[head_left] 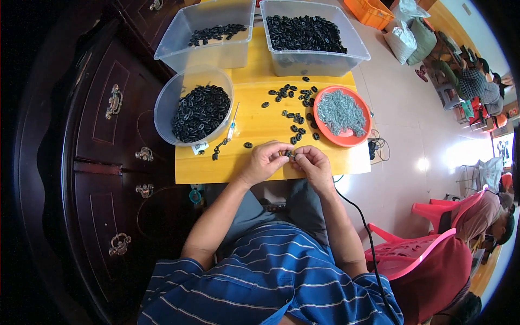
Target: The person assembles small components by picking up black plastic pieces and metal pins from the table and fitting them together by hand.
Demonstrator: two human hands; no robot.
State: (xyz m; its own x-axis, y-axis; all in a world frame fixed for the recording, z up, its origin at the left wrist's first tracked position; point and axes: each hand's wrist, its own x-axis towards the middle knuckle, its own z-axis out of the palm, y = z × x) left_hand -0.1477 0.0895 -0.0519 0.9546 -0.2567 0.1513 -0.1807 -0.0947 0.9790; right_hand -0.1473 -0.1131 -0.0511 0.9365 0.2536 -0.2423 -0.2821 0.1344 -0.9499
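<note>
round clear tub [167, 103] at the far left holds a deep heap of black oval pieces [200, 111]; whether these are finished or raw, i cannot tell. just behind it, the rear left bin [225, 57] has only a thin layer of similar dark pieces across its floor, so whichever stage it serves, it is far from full. in front, on the yellow table [203, 172], a short line of dark bits [215, 156] lies near a slim screwdriver-like tool [231, 131], which is not in use. 1 lone oval [248, 145] sits farther right.

the left hand [265, 163] pinches, thumb against fingertips, at 1 side of a small dark piece [290, 154] held over the table's near edge. this piece is the work in hand and looks unfinished to me, though its details are too small to read. beyond it, loose ovals [294, 128] lie scattered, probably waiting their turn, and the rear right bin [303, 66] is heaped with more. the right hand [313, 167] closes a narrow pinch on the piece's other side. at far right, the orange-red dish [346, 142] is well stocked with grey metal bits [339, 111], so plenty seems left.
</note>
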